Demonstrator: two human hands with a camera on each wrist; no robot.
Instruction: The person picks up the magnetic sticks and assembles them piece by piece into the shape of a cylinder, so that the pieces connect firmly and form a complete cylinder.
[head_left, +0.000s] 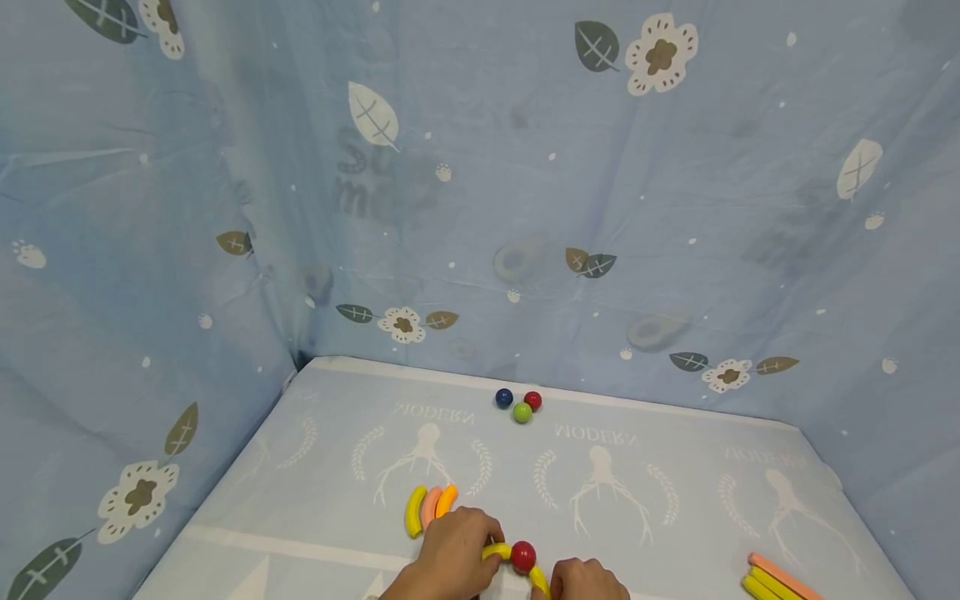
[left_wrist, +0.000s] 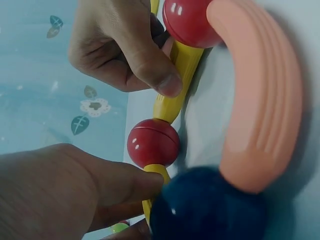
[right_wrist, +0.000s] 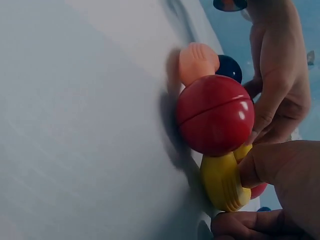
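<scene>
In the head view my left hand (head_left: pixel 459 550) pinches a yellow curved rod (head_left: pixel 498 551) left of a red ball (head_left: pixel 523 557). My right hand (head_left: pixel 588 579) grips a second yellow curved rod (head_left: pixel 539 582) on the ball's other side. The left wrist view shows more of this joined chain: a blue ball (left_wrist: pixel 205 210) at the left-hand rod's end, then a pink curved rod (left_wrist: pixel 265 95) bending round to another red ball (left_wrist: pixel 192 22). In the right wrist view that red ball (right_wrist: pixel 215 115) sits against the right-hand rod. Fingers hide parts of both yellow rods.
Loose yellow (head_left: pixel 414 511), pink (head_left: pixel 430 506) and orange (head_left: pixel 447 500) curved rods lie beyond my left hand. Blue (head_left: pixel 504 398), red (head_left: pixel 532 401) and green (head_left: pixel 522 412) balls cluster near the back edge. At front right are pink (head_left: pixel 783 575) and yellow rods (head_left: pixel 772 586). Cloth walls surround the table.
</scene>
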